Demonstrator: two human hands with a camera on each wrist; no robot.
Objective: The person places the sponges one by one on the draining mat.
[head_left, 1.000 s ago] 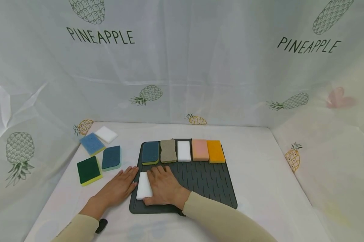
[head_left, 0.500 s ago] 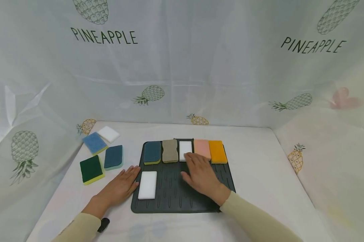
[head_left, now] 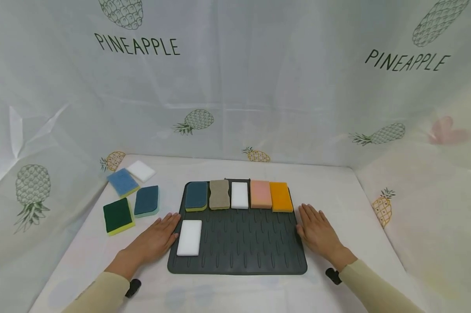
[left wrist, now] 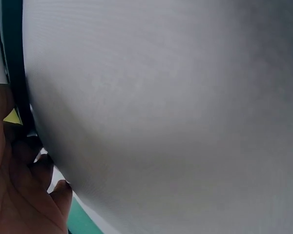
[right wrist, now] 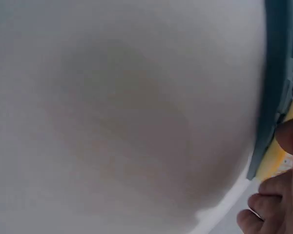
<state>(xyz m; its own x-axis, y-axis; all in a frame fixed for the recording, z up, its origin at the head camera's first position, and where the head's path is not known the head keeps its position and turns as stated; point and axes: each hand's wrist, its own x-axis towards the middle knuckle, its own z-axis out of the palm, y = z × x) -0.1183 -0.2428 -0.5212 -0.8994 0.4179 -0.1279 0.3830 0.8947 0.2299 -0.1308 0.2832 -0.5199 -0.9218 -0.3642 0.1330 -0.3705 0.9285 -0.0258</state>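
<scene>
A dark grey ribbed mat lies on the table. Flat at its left edge rests the left hand, fingers straight, thumb touching the rim. The right hand lies at the mat's right edge with its fingers extended. Along the mat's back stand a blue sponge, a grey-brown sponge, a white block, a pink sponge and an orange sponge. Another white block sits at the front left of the mat. Both wrist views show fingers beside the mat's edge.
Left of the mat on the white-covered table lie a dark green sponge, a teal-blue sponge, a light blue sponge and a white block. A pineapple-print curtain surrounds the table at the back and sides.
The right hand has moved from the front-left white block, across the mat past the back row, to the mat's right edge. The left hand has stayed at the left edge.
</scene>
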